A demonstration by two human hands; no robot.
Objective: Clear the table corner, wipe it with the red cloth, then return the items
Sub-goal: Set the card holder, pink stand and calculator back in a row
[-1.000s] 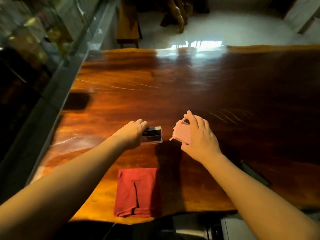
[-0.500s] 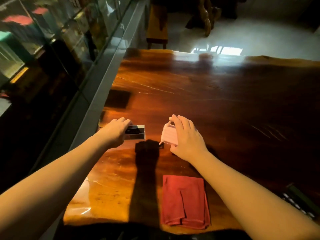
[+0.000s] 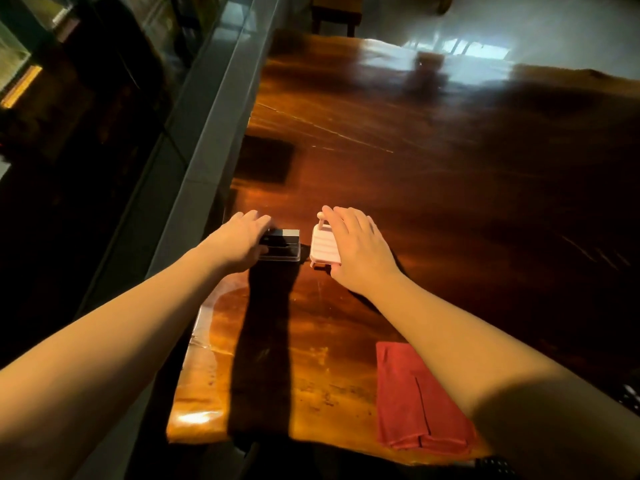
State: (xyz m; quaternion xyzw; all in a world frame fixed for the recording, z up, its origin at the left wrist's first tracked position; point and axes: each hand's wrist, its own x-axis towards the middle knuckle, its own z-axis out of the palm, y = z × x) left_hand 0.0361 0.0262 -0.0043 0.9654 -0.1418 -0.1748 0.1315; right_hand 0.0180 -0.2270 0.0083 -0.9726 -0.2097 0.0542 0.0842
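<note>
Red cloth (image 3: 420, 400) folded at near desk (image 3: 415, 161) edge, glossy dark wood. Left hand (image 3: 242, 242) grips small clear-black box (image 3: 282, 247); right hand (image 3: 356, 252) grips pink ribbed item (image 3: 323, 247). Pale shiny floor (image 3: 519, 26) beyond.

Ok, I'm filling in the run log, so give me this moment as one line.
left hand: on clear-cased dark box | right hand: on pink ribbed item | red cloth: folded, untouched, near table edge

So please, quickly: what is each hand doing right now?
Left hand: closed on the dark box, which rests on the table.
Right hand: laid over the pink case; a firm grip cannot be told.
</note>
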